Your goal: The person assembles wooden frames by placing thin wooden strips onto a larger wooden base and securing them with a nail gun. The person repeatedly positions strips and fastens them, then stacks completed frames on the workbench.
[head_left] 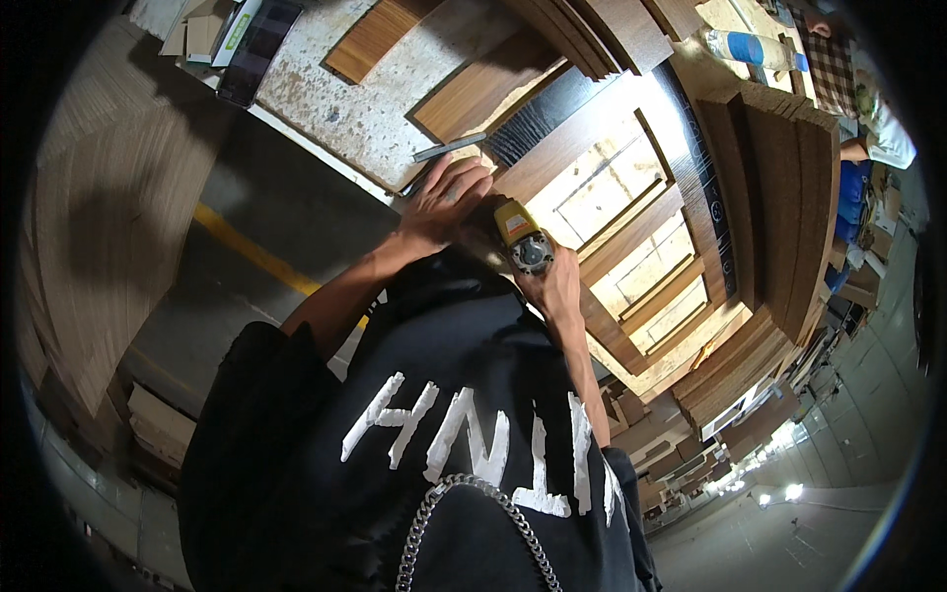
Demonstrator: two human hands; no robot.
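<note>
My right hand [554, 284] is wrapped round a yellow and black power tool [517, 223], which looks like a cordless drill seen from its back end. Its tip is hidden in front of my body. Close on its left is my left hand [449, 205], with bent fingers pressed together at the near edge of the bench; what they hold, if anything, is hidden. Just beyond those fingertips lies a thin grey metal strip [449, 147]. Right of the tool, a brown wood-grain frame [631, 228] with rectangular openings lies on the brightly lit bench.
Loose brown boards [375, 41] lie on the worn white bench top [296, 84]. Stacked brown panels [774, 187] rise at the right, with a plastic bottle [755, 49] beyond. Another tall panel stack [118, 207] stands left. A person's arm [856, 149] shows at far right.
</note>
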